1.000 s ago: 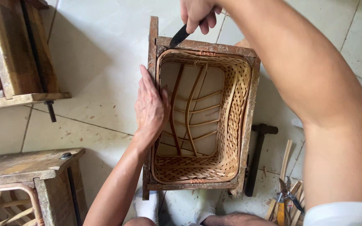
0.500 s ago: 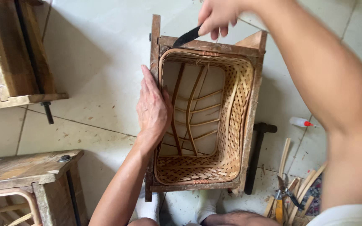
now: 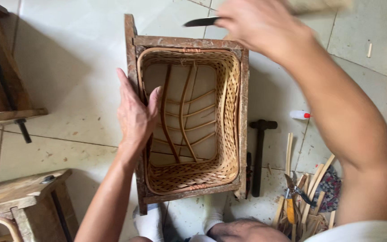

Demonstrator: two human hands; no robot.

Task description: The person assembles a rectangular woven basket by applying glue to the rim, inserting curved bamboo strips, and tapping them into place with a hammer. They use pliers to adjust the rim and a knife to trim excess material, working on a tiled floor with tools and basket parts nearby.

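Left hand (image 3: pixel 135 114), fingers narrow, presses the woven rattan basket in its rectangular wooden frame (image 3: pixel 189 118); right hand (image 3: pixel 256 24) grips a dark-bladed knife (image 3: pixel 201 21) at the far edge.

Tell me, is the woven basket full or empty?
Empty. Inside the woven basket only its bare ribs and the floor tiles behind them show; the left hand rests on its rim.

Soft, even daylight fills the scene, bright on the pale floor tiles (image 3: pixel 68 54) without harsh glare. Diffuse shadows fall left of the wooden frame (image 3: pixel 189 42) and beneath the wooden stool (image 3: pixel 10 192). The right hand (image 3: pixel 256 24) is smeared by motion blur (the dark blade (image 3: pixel 202 21) less so); the left hand (image 3: pixel 135 112) stays sharp.
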